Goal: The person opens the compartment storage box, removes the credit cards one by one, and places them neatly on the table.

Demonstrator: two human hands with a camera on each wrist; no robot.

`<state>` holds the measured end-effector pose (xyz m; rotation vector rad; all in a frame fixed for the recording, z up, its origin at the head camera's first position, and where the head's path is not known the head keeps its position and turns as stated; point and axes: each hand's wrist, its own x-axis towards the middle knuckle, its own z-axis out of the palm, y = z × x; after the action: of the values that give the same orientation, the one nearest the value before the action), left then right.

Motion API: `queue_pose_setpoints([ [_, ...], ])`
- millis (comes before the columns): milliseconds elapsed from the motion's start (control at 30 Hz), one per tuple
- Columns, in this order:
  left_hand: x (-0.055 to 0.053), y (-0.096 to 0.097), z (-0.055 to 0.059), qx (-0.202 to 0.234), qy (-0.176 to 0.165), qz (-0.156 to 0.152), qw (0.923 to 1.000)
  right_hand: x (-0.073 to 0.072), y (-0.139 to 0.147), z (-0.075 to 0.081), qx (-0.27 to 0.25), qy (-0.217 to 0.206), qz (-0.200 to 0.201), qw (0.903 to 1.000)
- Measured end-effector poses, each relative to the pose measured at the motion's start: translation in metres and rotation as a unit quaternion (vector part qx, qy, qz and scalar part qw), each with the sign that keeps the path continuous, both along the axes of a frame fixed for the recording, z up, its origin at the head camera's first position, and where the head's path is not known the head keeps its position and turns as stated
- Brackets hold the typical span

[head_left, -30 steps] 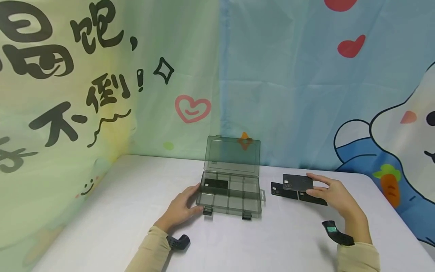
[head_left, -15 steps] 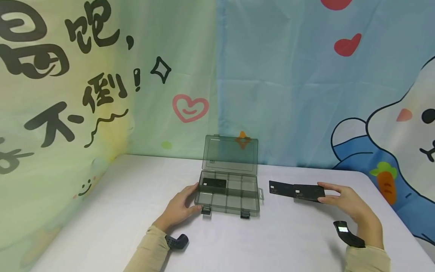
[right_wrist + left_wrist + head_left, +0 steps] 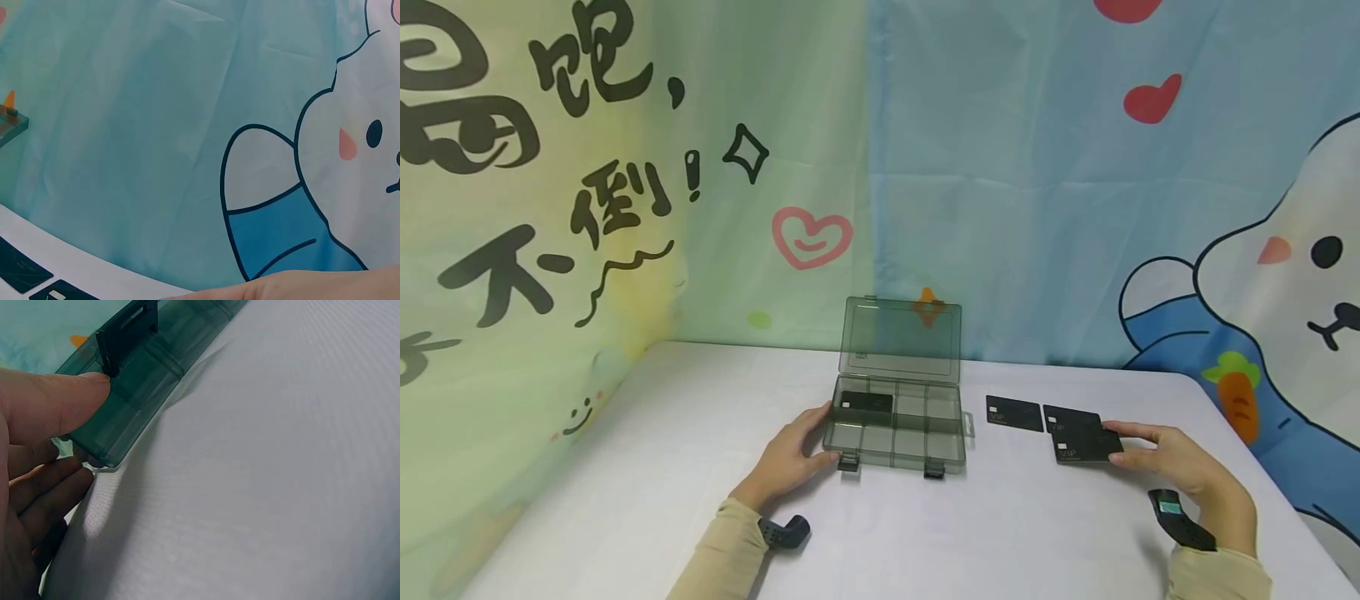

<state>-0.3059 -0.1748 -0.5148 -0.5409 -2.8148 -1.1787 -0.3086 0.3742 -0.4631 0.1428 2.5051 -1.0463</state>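
A translucent dark green divided plastic box (image 3: 876,458) stands with its lid raised on the table. My left hand (image 3: 786,454) grips its front left corner; in the left wrist view the thumb (image 3: 62,403) presses beside the black latch (image 3: 128,334). One black card (image 3: 868,401) lies in the back left of the box. To the right, my right hand (image 3: 1187,471) pinches another black VIP card (image 3: 1081,448) by its right edge. That card overlaps the front of a second card (image 3: 1067,415); a third card (image 3: 1014,413) lies just left. The held card is out of the right wrist view.
A white table (image 3: 970,533) carries everything. Behind it hangs a printed cloth backdrop (image 3: 1000,208), close to the raised lid (image 3: 898,342). A second black latch (image 3: 934,469) sticks out from the box's front.
My right hand has carried its card down and right, from above the other cards to the front of the right one. The left hand keeps its hold on the box.
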Motion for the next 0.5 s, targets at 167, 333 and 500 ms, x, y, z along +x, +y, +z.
queue_pose_setpoints([
  [167,0.0008,-0.0002,0.0002,0.001,0.004,-0.001,1.0,0.0008,0.0001,-0.0013,0.005,-0.012,0.005,0.9999],
  [333,0.0006,0.0003,0.0003,0.0,0.007,-0.001,1.0,0.0003,0.0013,-0.005,0.017,-0.005,0.023,0.9996],
  [500,-0.0001,0.0007,-0.0009,-0.001,0.008,0.001,1.0,-0.0006,0.0006,-0.0069,0.027,-0.003,0.023,0.9994],
])
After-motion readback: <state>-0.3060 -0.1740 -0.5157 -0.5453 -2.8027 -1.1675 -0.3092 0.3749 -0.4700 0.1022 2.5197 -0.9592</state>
